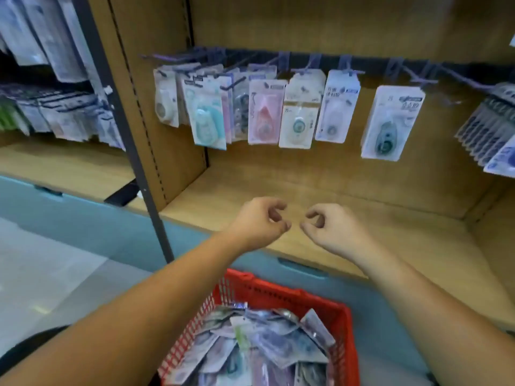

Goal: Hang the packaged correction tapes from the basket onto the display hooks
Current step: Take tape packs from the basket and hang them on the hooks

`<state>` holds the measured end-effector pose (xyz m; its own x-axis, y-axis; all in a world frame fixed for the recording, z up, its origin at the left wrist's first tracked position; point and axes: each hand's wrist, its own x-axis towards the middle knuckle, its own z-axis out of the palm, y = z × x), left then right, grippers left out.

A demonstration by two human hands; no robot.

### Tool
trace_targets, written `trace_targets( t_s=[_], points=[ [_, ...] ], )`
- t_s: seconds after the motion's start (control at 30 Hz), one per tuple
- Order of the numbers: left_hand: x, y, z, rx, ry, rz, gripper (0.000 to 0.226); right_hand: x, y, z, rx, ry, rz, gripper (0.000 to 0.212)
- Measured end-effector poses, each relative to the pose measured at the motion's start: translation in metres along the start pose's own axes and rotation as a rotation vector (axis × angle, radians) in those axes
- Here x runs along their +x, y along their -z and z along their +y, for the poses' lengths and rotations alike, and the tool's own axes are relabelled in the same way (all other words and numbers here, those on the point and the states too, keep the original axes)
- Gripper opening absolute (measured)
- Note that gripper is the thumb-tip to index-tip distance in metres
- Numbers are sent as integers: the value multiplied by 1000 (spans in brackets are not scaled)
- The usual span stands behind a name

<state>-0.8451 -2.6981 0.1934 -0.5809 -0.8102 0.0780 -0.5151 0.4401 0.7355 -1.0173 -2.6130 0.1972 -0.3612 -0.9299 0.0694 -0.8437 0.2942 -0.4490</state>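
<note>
A red plastic basket (344, 316) at the bottom centre holds several packaged correction tapes (267, 346) in a loose pile. More packaged correction tapes (298, 112) hang in a row from display hooks (348, 71) on the wooden back panel. My left hand (259, 221) and my right hand (331, 227) hover side by side above the lower wooden shelf, between the basket and the hooks. Both have curled fingers with the thumb near the fingertips, and nothing is in either. Their fingertips nearly meet.
A dark metal upright (133, 140) divides this bay from the left one, where other packaged goods (64, 118) hang. A bare hook (418, 76) stands right of centre. More packs (493, 135) hang at the far right. A blue base (92, 218) runs below the shelf.
</note>
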Motion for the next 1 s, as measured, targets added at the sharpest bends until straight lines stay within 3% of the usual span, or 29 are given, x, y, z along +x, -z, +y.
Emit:
trace_targets(
  t_s=[0.13, 0.27, 0.4, 0.47, 0.6, 0.7, 0.87, 1.0],
  points=[
    [-33, -22, -63, 117, 102, -231, 44, -21, -73, 16, -228, 47, -342, 38],
    [-59, -55, -150, 154, 215, -327, 10, -34, -134, 29, -258, 138, -643, 35],
    [-87, -65, -220, 209, 377, -393, 27, -35, -182, 42, -211, 164, -746, 45],
    [-104, -63, -244, 260, 491, -446, 31, -35, -202, 45, -216, 194, -733, 52],
    [-133, -73, -266, 320, 674, -554, 40, -42, -240, 36, -186, 241, -443, 46],
    [-149, -92, -267, 221, 769, -609, 47, -43, -265, 28, -188, 353, -326, 60],
    [-150, -97, -276, 26, 908, -513, 48, -28, -288, 42, -237, 232, -594, 91],
    [-142, -98, -282, -82, 948, -437, 43, -21, -291, 54, -169, 146, -666, 94]
  ],
)
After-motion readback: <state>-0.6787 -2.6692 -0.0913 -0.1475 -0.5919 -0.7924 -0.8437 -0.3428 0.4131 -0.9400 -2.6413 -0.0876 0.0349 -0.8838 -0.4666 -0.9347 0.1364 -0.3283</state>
